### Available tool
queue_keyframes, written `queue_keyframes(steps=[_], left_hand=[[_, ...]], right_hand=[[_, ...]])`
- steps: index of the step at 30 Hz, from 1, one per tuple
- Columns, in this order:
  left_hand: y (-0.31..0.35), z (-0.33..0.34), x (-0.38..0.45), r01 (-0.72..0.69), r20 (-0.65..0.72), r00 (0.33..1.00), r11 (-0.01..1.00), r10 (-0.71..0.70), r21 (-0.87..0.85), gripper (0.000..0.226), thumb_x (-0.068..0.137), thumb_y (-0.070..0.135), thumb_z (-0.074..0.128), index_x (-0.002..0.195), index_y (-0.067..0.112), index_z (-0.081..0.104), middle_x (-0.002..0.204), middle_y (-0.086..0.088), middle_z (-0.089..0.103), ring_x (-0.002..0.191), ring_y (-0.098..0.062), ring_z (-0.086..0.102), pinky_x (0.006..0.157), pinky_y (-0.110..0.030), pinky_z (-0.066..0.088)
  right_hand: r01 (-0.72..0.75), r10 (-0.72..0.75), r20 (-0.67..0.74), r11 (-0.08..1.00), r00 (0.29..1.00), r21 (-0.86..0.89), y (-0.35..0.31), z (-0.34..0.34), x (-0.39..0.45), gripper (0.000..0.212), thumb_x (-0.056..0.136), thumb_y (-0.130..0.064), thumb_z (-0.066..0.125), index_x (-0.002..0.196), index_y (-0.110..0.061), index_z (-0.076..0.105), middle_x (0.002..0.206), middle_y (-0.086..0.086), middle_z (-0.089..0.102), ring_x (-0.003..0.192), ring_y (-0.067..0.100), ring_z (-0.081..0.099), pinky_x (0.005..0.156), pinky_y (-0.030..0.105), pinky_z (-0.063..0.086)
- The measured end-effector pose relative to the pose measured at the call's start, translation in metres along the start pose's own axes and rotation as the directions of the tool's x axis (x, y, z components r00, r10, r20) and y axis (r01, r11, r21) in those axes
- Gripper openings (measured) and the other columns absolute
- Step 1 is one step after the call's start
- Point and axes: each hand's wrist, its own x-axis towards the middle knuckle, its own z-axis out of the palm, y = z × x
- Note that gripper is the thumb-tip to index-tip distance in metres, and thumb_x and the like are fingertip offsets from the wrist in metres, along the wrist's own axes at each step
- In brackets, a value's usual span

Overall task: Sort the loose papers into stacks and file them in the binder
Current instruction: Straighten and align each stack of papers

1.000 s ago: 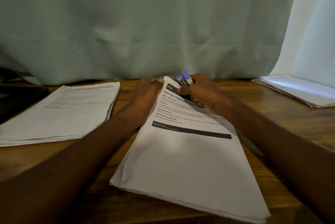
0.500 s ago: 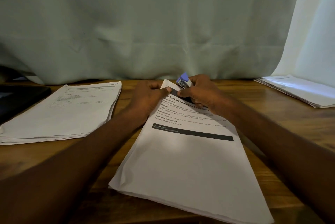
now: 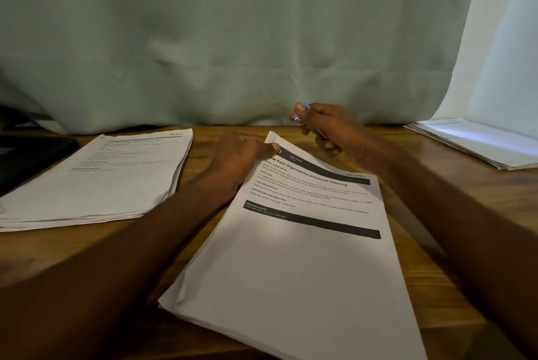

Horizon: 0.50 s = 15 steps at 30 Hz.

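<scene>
Middle paper stack point(image 3: 305, 257) flat on wooden counter point(image 3: 454, 185), far corner lifted, pinched by left grip point(image 3: 241, 155), right grip point(image 3: 329, 129) raised above, curled round small stapler point(image 3: 308, 123), second stack point(image 3: 96, 182) left.

Your right hand point(image 3: 334, 132) has lifted the stapler point(image 3: 310, 125) off the middle stack point(image 3: 297, 257) and drawn it back right, while your left hand point(image 3: 241, 155) now pinches the stack's raised far-left corner.
</scene>
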Motion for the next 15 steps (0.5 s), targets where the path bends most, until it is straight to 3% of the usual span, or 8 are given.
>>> queue_keyframes(steps=[3, 5, 7, 9, 12, 15], left_hand=[[0.001, 0.002, 0.001, 0.002, -0.001, 1.0, 1.0, -0.002, 0.007, 0.034, 0.088, 0.035, 0.078, 0.099, 0.003, 0.075, 0.091, -0.009, 0.078, 0.086, -0.035, 0.075, 0.094, -0.059, 0.056], [0.0, 0.003, 0.001, -0.01, -0.016, 1.0, 1.0, 0.01, 0.02, 0.032, 0.088, 0.034, 0.077, 0.097, 0.003, 0.075, 0.09, -0.008, 0.078, 0.085, -0.034, 0.075, 0.094, -0.056, 0.057], [-0.001, 0.003, 0.003, -0.029, -0.017, 0.999, 0.999, 0.03, 0.042, 0.03, 0.089, 0.035, 0.076, 0.095, 0.006, 0.076, 0.089, -0.006, 0.078, 0.081, -0.029, 0.074, 0.085, -0.046, 0.059], [-0.002, 0.003, 0.004, -0.047, -0.011, 0.999, 0.998, 0.048, 0.051, 0.019, 0.091, 0.032, 0.075, 0.087, 0.014, 0.075, 0.08, 0.003, 0.077, 0.068, -0.016, 0.073, 0.069, -0.03, 0.056], [-0.004, 0.004, 0.003, -0.101, -0.003, 0.995, 0.993, 0.101, 0.056, 0.013, 0.092, 0.027, 0.074, 0.08, 0.022, 0.075, 0.069, 0.012, 0.075, 0.057, -0.004, 0.07, 0.049, -0.012, 0.047], [-0.005, 0.005, 0.003, -0.171, -0.039, 0.984, 0.984, 0.173, 0.057, 0.009, 0.091, 0.024, 0.075, 0.091, 0.018, 0.081, 0.081, 0.005, 0.078, 0.065, -0.005, 0.072, 0.051, -0.01, 0.047]], right_hand=[[0.013, -0.014, -0.015, 0.999, 1.0, -0.043, 0.004, -0.001, 0.001, 0.041, 0.101, -0.057, 0.049, 0.107, -0.022, 0.069, 0.085, 0.0, 0.063, 0.051, 0.008, 0.04, 0.043, 0.019, 0.03], [0.06, -0.072, -0.055, 0.98, 0.996, -0.192, 0.009, -0.002, 0.004, 0.035, 0.1, -0.055, 0.052, 0.107, -0.026, 0.07, 0.086, -0.002, 0.067, 0.052, 0.004, 0.051, 0.048, 0.016, 0.035], [0.122, -0.159, -0.098, 0.943, 0.982, -0.311, 0.015, -0.004, 0.007, 0.034, 0.096, -0.054, 0.061, 0.114, -0.027, 0.07, 0.092, -0.006, 0.071, 0.071, 0.001, 0.064, 0.063, 0.015, 0.041], [0.201, -0.249, -0.095, 0.913, 0.964, -0.354, 0.018, -0.009, 0.009, 0.034, 0.093, -0.052, 0.067, 0.117, -0.029, 0.071, 0.097, -0.011, 0.072, 0.086, 0.0, 0.066, 0.075, 0.017, 0.044], [0.286, -0.291, 0.051, 0.866, 0.955, -0.411, 0.015, -0.016, 0.007, 0.029, 0.093, -0.044, 0.068, 0.12, -0.032, 0.07, 0.105, -0.021, 0.068, 0.088, -0.01, 0.061, 0.077, 0.015, 0.048], [0.308, -0.261, 0.166, 0.845, 0.951, -0.437, 0.01, -0.017, 0.005, 0.039, 0.093, -0.035, 0.07, 0.131, -0.025, 0.068, 0.119, -0.013, 0.067, 0.102, 0.003, 0.061, 0.084, 0.013, 0.048]])
